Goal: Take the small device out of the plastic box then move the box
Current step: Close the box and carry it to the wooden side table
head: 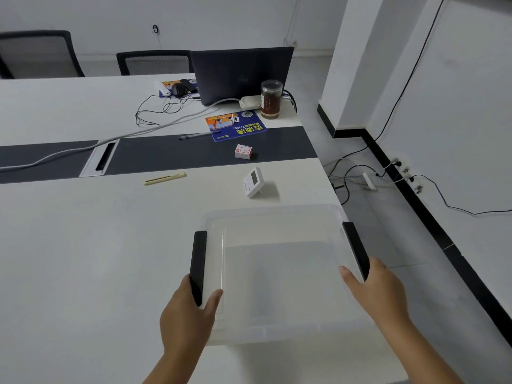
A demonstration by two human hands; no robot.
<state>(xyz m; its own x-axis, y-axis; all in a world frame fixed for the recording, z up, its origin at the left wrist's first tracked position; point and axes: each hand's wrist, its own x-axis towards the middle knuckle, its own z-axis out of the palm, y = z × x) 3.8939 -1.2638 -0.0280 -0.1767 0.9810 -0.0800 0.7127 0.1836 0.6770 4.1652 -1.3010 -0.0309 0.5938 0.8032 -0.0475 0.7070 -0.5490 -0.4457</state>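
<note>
Risk: we judge the plastic box (277, 273) could swing far and knock the small device (252, 182) over, since it stands just beyond the far rim.
Slip: smooth walls and a one-sided pull could tilt the box off the right table edge (329, 176).
Box: clear, empty, lidless, with a black handle (199, 264) on each side; it sits at the near right of the table.
Device: white, with a small screen, propped on a stand, outside the box.
Left hand (191, 314): we close it on the left handle, thumb inside the wall.
Right hand (379, 289): we wrap it over the right rim by its handle.
</note>
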